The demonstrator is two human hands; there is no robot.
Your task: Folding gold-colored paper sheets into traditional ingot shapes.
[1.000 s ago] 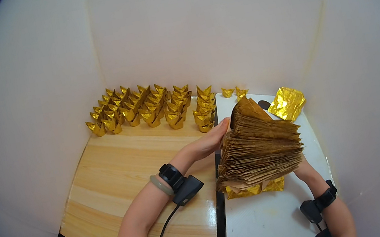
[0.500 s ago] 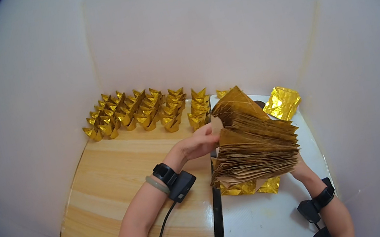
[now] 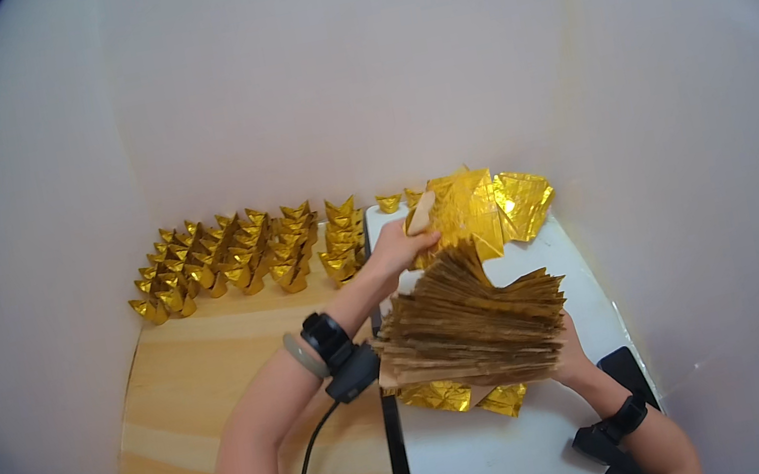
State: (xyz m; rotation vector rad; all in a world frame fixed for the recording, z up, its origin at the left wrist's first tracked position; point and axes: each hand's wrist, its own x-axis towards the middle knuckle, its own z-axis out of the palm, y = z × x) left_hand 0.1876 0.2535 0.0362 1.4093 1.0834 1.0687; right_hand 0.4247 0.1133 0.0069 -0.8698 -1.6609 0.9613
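My left hand point(image 3: 401, 245) pinches the left edge of a gold foil sheet point(image 3: 469, 213), its shiny face showing; whether it is one sheet or several I cannot tell. Close below, a thick fanned stack of gold joss paper point(image 3: 467, 328) turns its brown edges up. Its right side rests in my right hand point(image 3: 569, 346), whose fingers are mostly hidden beneath the paper. More gold foil pieces point(image 3: 443, 394) peek out under the stack's near side. Past the held sheet, on the right, lies a crinkled gold foil piece point(image 3: 524, 203).
Rows of folded gold paper ingots point(image 3: 245, 251) line the far part of the wooden table point(image 3: 212, 378). A white board point(image 3: 486, 467) lies on the right, beyond a dark strip point(image 3: 399, 457). White walls enclose the back and sides. A black cable point(image 3: 307, 468) hangs from my left wrist device.
My left hand has moved up and away from the stack, drawing gold foil paper clear of it. The stack stays in my right hand. The whole view has shifted slightly.
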